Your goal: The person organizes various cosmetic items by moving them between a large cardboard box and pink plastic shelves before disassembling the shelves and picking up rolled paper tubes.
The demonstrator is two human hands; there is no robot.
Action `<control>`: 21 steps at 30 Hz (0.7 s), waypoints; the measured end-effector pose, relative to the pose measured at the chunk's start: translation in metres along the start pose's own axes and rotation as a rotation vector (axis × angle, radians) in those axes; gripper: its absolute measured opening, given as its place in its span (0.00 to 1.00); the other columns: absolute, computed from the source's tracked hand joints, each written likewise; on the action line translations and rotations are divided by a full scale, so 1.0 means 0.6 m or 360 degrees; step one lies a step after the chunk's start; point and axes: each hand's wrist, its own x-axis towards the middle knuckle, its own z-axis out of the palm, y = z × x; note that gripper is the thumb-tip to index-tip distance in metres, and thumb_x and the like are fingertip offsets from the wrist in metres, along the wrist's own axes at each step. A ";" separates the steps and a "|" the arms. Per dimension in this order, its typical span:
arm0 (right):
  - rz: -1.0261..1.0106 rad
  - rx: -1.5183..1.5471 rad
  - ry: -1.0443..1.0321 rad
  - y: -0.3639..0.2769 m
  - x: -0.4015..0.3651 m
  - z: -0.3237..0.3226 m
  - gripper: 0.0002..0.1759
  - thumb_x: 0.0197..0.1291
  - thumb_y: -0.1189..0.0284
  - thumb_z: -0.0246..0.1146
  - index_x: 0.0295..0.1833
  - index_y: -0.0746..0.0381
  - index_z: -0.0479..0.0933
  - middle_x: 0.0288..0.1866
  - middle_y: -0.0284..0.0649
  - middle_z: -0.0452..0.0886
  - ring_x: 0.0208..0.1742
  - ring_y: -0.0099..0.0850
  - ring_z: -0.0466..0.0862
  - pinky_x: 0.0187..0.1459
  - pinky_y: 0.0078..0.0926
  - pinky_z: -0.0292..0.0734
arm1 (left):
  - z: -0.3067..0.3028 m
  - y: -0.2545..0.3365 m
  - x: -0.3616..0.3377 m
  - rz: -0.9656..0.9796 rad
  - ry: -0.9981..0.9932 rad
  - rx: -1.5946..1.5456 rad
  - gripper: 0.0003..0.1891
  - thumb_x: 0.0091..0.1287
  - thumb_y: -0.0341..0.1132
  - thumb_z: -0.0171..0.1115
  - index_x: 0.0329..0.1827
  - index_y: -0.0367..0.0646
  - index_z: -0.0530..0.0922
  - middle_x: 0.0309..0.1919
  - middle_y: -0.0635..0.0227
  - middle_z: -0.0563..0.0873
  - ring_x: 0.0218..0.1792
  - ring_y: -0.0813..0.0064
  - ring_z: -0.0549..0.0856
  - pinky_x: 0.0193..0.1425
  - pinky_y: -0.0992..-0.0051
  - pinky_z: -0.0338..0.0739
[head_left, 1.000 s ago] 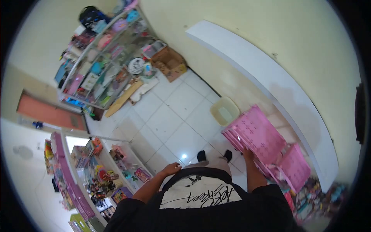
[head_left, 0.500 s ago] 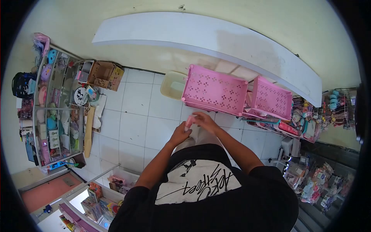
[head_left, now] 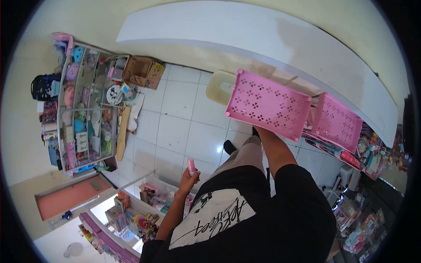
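My left hand (head_left: 188, 180) is closed around a small pink tube-shaped item (head_left: 191, 165), held upright over the floor at my left side; its exact kind is too small to make out. My right forearm (head_left: 277, 151) reaches forward, and the hand itself disappears under the near edge of a pink plastic rack (head_left: 268, 105) with flower-shaped cut-outs. What the right fingers do there is hidden. A second, smaller pink rack tier (head_left: 340, 122) stands to the right, with packaged goods below it.
A cream plastic bin (head_left: 218, 87) stands left of the rack. A long white shelf (head_left: 245, 22) spans the wall above. Cardboard boxes (head_left: 140, 72) and a glass display case (head_left: 87, 109) with toys line the left. Packaged goods hang at right; white tiles (head_left: 171, 127) cover the floor.
My hands have parted: the left has moved down and left with the pink item, the right has gone forward under the rack's edge. The view has shifted, and my feet now show.
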 end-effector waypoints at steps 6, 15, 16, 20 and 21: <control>-0.0105 0.0150 -0.0177 0.003 -0.014 -0.012 0.27 0.66 0.53 0.59 0.63 0.60 0.73 0.57 0.43 0.80 0.55 0.42 0.81 0.56 0.41 0.75 | 0.029 0.057 -0.008 -0.0054 -0.0078 -0.0616 0.17 0.71 0.45 0.60 0.51 0.42 0.71 0.31 0.69 0.79 0.32 0.77 0.79 0.36 0.76 0.75; -0.0165 0.0221 -0.0215 -0.008 -0.009 -0.019 0.27 0.66 0.53 0.59 0.63 0.60 0.73 0.57 0.44 0.80 0.56 0.43 0.80 0.57 0.40 0.74 | 0.046 0.156 0.008 0.0072 -0.0561 -0.1233 0.30 0.75 0.61 0.37 0.58 0.42 0.69 0.35 0.63 0.80 0.39 0.68 0.82 0.48 0.66 0.78; -0.0166 0.0229 -0.0213 -0.005 -0.009 -0.023 0.27 0.66 0.53 0.59 0.62 0.60 0.73 0.57 0.44 0.80 0.56 0.43 0.80 0.57 0.40 0.74 | 0.049 0.165 0.007 0.0071 -0.0559 -0.1235 0.30 0.75 0.61 0.37 0.58 0.42 0.69 0.35 0.63 0.80 0.39 0.68 0.82 0.48 0.66 0.78; -0.0159 0.0262 -0.0193 -0.008 -0.012 -0.022 0.27 0.66 0.53 0.59 0.62 0.60 0.74 0.57 0.44 0.80 0.56 0.44 0.80 0.57 0.40 0.74 | 0.053 0.179 0.003 0.0058 -0.0497 -0.1166 0.29 0.74 0.61 0.38 0.59 0.42 0.69 0.37 0.62 0.80 0.41 0.68 0.82 0.51 0.65 0.78; -0.0156 0.0266 -0.0181 -0.017 -0.004 -0.017 0.27 0.66 0.53 0.60 0.62 0.60 0.74 0.57 0.44 0.80 0.56 0.44 0.80 0.57 0.40 0.74 | 0.053 0.179 0.003 0.0060 -0.0503 -0.1136 0.30 0.74 0.61 0.38 0.59 0.42 0.69 0.37 0.63 0.80 0.41 0.67 0.82 0.52 0.65 0.77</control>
